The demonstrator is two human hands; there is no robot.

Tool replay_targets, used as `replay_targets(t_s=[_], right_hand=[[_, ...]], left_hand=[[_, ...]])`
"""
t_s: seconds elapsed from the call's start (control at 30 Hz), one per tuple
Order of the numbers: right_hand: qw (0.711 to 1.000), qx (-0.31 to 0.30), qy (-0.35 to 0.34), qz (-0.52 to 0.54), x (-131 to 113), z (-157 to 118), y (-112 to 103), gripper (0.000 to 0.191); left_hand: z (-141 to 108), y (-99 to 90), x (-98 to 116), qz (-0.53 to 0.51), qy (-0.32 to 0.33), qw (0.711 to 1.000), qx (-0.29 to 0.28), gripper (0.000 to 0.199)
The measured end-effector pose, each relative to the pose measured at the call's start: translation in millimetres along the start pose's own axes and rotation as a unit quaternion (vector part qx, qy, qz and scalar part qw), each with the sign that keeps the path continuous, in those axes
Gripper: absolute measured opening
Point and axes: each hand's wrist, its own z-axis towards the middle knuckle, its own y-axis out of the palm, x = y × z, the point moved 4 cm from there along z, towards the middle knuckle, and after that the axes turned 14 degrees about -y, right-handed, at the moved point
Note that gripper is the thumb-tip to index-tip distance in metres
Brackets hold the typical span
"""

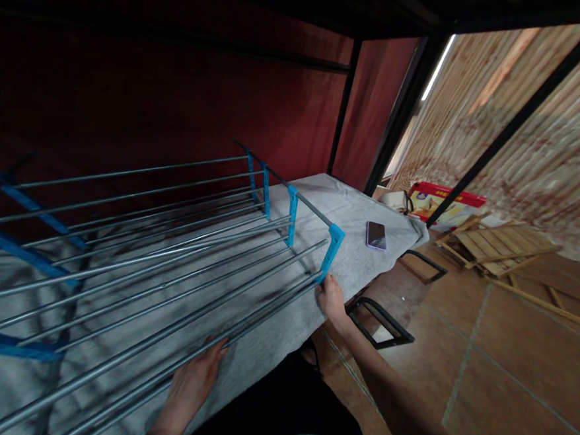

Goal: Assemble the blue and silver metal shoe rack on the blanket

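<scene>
A rack of grey metal rods (pixel 166 288) with blue plastic brackets (pixel 293 211) lies along a grey cloth-covered surface, its rods running from the lower left to the right. My left hand (pixel 198 373) is curled around the near rods, its fingertips showing at their far side. At the rack's right end, my right hand (pixel 331 298) grips the lower end of the nearest blue bracket (pixel 332 250), where rods meet it. The fingers of that hand are partly hidden behind the bracket.
A phone (pixel 376 235) rests on the grey cloth (pixel 322 186) to the right. Black metal posts (pixel 344 109) frame the space before a red panel (pixel 179 97). On the tiled floor are black metal loops (pixel 382 323), a folded wooden piece (pixel 506 246) and a red-and-yellow box (pixel 444 205).
</scene>
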Motion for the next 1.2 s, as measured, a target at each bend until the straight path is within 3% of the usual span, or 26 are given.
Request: replay_targets(t_s=[0.4, 0.53, 0.67, 0.83, 1.0, 1.2], right_hand=[[1.0, 0.019, -0.021, -0.002, -3.1, -6.5, 5.0, 0.022], [0.999, 0.04, -0.036, 0.005, -4.3, -8.3, 5.0, 0.022], [0.997, 0.055, -0.058, 0.016, -3.6, -9.7, 5.3, 0.023], [0.99, 0.094, -0.102, 0.034, 4.8, -10.6, 10.3, 0.022], [0.983, 0.106, -0.143, 0.046, 13.6, -10.3, 15.3, 0.022], [0.978, 0.099, -0.173, 0.058, 15.8, -7.4, 11.4, 0.019]], left_hand=[[-0.8, -6.2, 5.3, -0.002, -0.016, 0.999, -0.044, 0.047], [-5.8, -14.0, 13.9, -0.009, -0.022, 0.999, -0.036, 0.044], [-16.6, -23.6, 18.8, 0.033, -0.035, 0.999, -0.016, 0.042], [-26.7, -30.3, 9.3, 0.092, -0.081, 0.992, -0.018, 0.041], [-27.8, -23.9, 1.2, 0.067, -0.065, 0.994, -0.047, 0.039], [-25.5, -27.3, 5.1, 0.037, -0.026, 0.998, -0.035, 0.038]])
